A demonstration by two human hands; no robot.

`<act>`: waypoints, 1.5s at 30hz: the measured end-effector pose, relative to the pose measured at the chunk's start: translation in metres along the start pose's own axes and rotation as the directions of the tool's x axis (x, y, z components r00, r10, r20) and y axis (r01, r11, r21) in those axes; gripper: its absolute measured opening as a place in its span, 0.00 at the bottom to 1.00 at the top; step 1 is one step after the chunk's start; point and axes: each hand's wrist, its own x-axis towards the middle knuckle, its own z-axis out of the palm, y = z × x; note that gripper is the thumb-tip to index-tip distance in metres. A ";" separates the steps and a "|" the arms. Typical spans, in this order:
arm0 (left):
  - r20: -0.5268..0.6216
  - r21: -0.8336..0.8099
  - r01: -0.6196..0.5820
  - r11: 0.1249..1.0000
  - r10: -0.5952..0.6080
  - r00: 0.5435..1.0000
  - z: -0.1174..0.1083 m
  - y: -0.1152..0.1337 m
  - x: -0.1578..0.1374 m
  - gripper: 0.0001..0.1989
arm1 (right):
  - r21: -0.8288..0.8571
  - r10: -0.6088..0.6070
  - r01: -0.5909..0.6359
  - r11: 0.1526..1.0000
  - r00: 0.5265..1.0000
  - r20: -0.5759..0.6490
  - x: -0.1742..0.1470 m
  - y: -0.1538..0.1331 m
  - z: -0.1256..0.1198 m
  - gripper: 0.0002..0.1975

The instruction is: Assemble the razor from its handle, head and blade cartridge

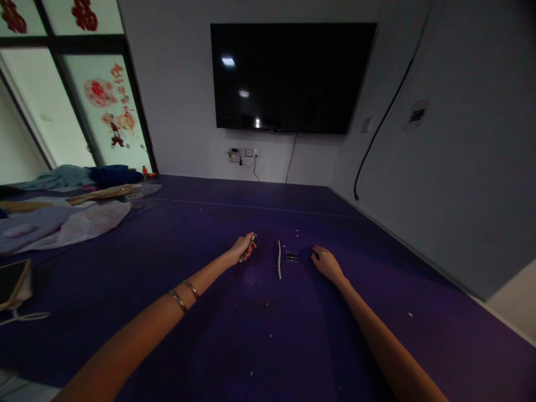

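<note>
My left hand is closed around a small slim tool with a shiny metal end; its exact kind is too small to make out. To the right of that hand, a short white length of cable or tube lies on the purple surface. Beside it is a small flat dark piece with pale edges, perhaps a packet. My right hand rests on the surface just right of this piece, not touching it. Its fingers are loosely bent and apart, with nothing seen in them.
White bits are scattered over the surface. Cloths and a translucent plastic sheet lie at the left, with a tablet-like device nearer. A television hangs on the far wall; a black cable dangles at the right.
</note>
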 end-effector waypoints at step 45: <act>0.151 -0.026 -0.522 0.853 0.519 0.841 0.035 0.016 -0.029 0.13 | -0.011 0.082 -0.082 0.997 0.960 0.269 -0.010 -0.136 -0.031 0.19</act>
